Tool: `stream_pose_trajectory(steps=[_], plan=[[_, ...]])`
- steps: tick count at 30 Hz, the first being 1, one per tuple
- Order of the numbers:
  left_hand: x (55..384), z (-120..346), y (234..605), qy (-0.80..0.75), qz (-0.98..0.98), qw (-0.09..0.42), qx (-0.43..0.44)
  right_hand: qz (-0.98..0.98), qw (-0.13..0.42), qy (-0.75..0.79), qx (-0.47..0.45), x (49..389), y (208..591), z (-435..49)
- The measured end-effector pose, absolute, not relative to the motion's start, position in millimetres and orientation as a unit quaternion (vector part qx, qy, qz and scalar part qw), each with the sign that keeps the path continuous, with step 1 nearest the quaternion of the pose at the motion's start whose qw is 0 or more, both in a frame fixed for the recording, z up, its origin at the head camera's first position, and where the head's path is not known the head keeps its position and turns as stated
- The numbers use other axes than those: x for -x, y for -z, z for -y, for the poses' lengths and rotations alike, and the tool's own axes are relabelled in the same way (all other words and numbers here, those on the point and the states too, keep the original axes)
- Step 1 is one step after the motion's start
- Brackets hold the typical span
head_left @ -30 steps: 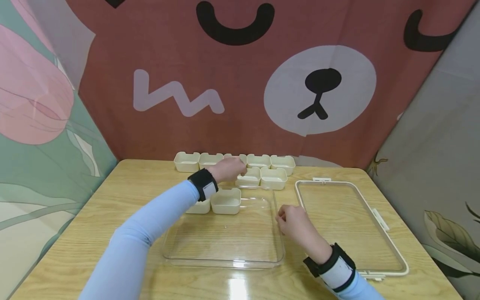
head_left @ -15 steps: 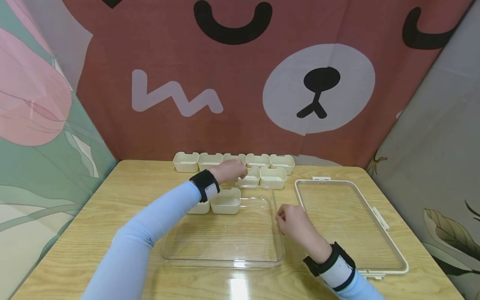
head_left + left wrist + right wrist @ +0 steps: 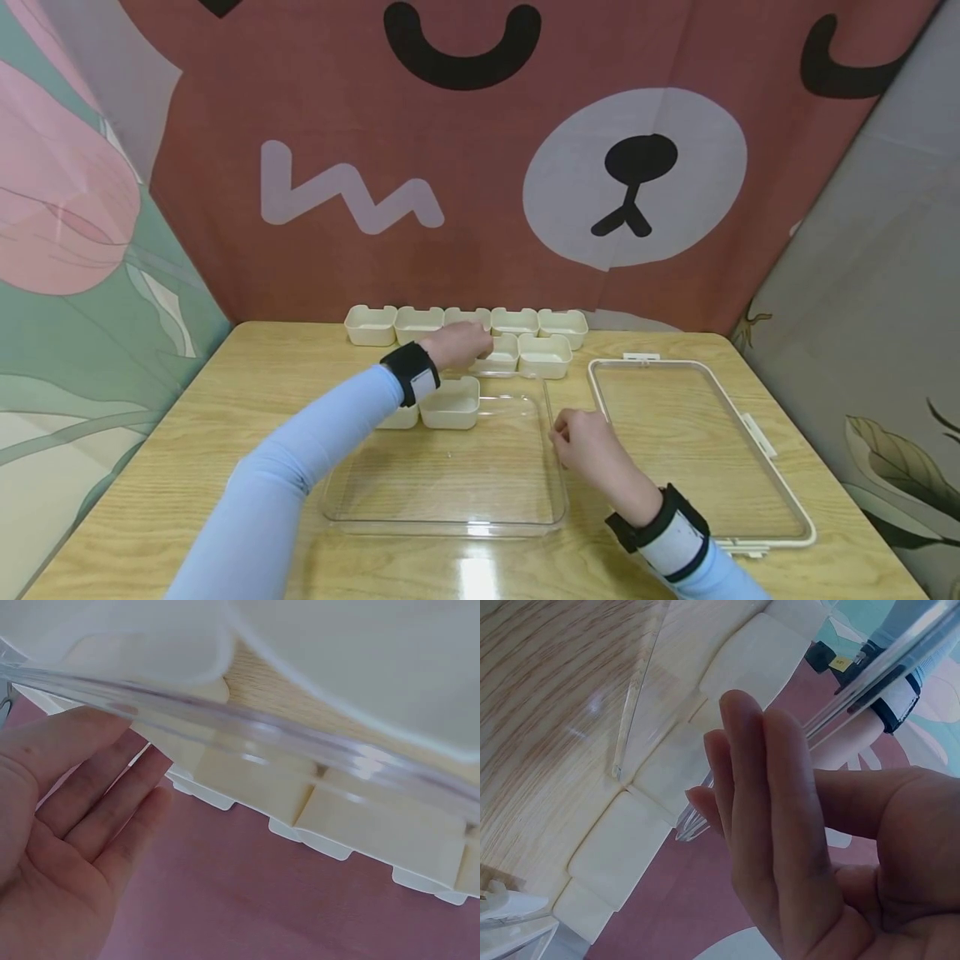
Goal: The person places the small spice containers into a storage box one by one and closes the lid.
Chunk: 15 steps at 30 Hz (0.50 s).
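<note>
In the head view my left hand point(image 3: 459, 343) reaches over the far side of a clear plastic box point(image 3: 442, 527). It pinches a small cream bin point(image 3: 501, 354) at the left of the middle row, its fingertips partly hidden. In the left wrist view the thumb and fingers point(image 3: 131, 791) sit at a bin's pale edge, just beyond the clear rim. At the box's right wall, my right hand point(image 3: 592, 450) pinches the rim between thumb and bent fingers. The wall passes behind those fingers point(image 3: 750, 795) in the right wrist view. Two cream bins point(image 3: 450, 408) stand inside the box, one mostly behind the left forearm.
Several more cream bins point(image 3: 371, 327) line the back of the wooden table point(image 3: 247, 367), against a bear-print cloth point(image 3: 337, 267). Another bin point(image 3: 546, 357) stands right of the pinched one. A clear lid with a white frame point(image 3: 795, 500) and clips lies flat at the right.
The view shifts very slightly. Both hands, the bins and the box keep the same places.
</note>
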<state>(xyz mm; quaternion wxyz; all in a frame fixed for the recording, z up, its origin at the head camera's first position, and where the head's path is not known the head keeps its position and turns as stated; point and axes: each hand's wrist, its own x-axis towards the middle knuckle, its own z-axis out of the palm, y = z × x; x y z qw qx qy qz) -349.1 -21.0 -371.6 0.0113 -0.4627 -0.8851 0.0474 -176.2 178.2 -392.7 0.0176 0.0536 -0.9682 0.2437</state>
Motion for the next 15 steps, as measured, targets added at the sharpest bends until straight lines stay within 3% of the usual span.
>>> stream_pose_trajectory(steps=[15], plan=[[351.9,21.2,379.0,-0.071,0.887,0.027,0.456,0.968,0.016,-0.245,-0.050,177.5,393.6,-178.6]])
